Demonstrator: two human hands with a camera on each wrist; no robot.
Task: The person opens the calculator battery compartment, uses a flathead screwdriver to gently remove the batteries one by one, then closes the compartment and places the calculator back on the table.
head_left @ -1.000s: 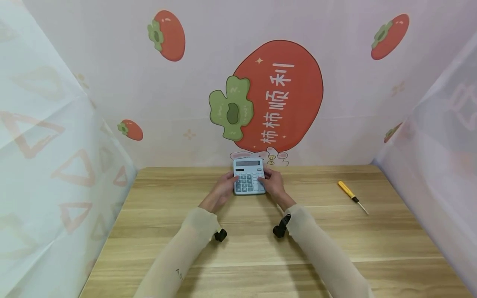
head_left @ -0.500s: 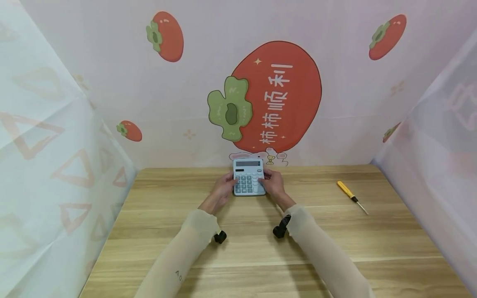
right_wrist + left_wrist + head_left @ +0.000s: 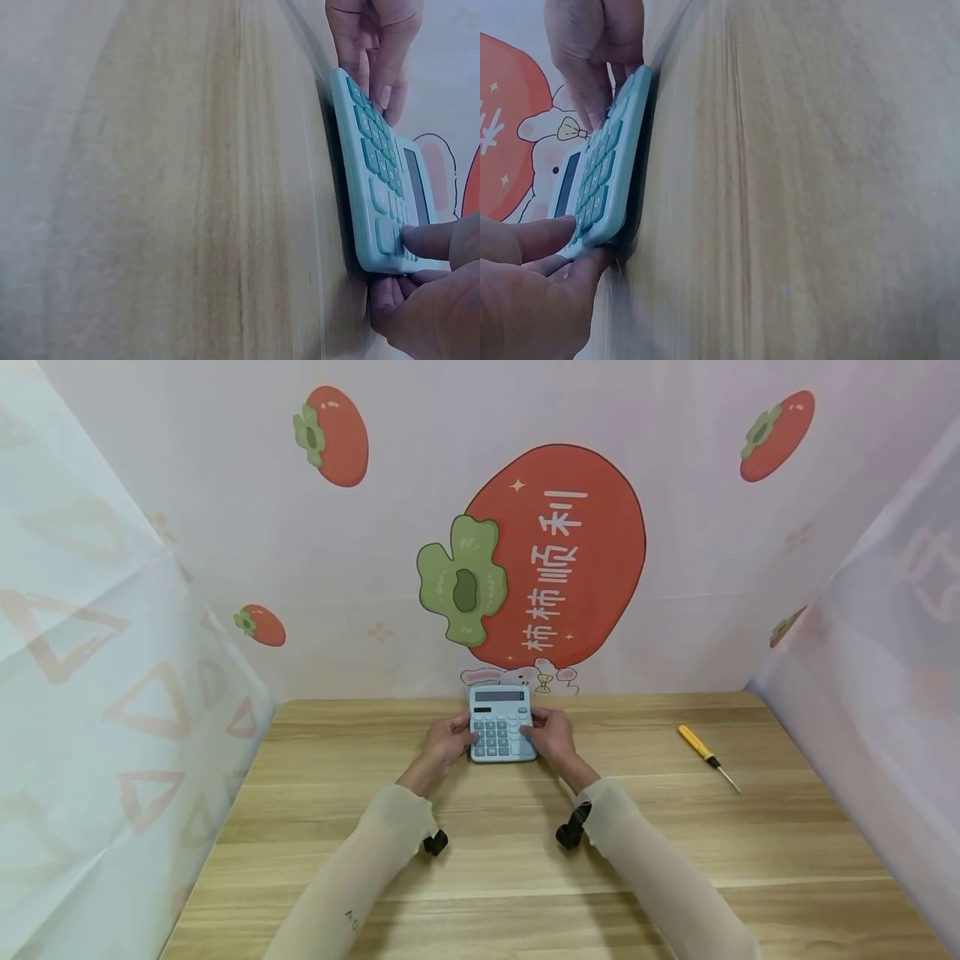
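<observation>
A light blue calculator is held between both hands near the back edge of the table, its display toward the wall. My left hand grips its left side, thumb on the key face and fingers at the edge and underneath. On the opposite side my right hand pinches it the same way, its thumb over the right-hand keys. Both wrist views show a dark shadow under the near edge of the calculator. The thumb of the right hand presses close to the large keys in the right wrist view.
A screwdriver with a yellow handle lies on the wooden table to the right. Behind the table stands a wall covering printed with persimmons. Patterned sheets close off the left and right sides.
The calculator has come slightly down toward the person, with both hands moving along with it. Both hands keep their hold. The screwdriver stays where it was.
</observation>
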